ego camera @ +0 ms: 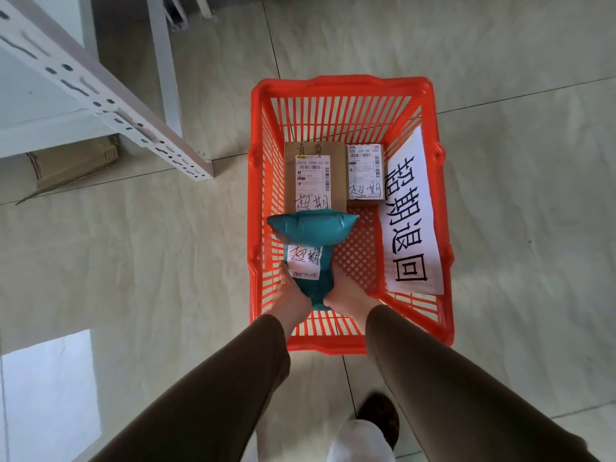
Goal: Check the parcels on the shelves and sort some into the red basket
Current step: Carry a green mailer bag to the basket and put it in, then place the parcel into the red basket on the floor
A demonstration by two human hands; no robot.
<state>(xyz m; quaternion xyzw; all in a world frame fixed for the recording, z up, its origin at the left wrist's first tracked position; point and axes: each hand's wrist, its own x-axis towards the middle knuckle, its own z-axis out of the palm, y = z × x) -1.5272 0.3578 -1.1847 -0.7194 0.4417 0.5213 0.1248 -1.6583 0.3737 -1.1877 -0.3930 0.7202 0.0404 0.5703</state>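
Note:
A red plastic basket (340, 85) stands on the tiled floor below me. Inside it lie a larger brown box (315, 151) and a smaller brown box (365, 203), each with a white label and handwriting. Both my hands hold a teal soft parcel (311, 230) with a white handwritten label, over the basket's near half. My left hand (291, 295) grips its lower left side, my right hand (346, 293) its lower right. A white paper sign (410, 221) with large black characters leans on the basket's right wall.
A white metal shelf frame (110, 105) slants across the upper left, with flattened cardboard (73, 161) under it. Pale floor tiles surround the basket. My foot (380, 415) shows at the bottom.

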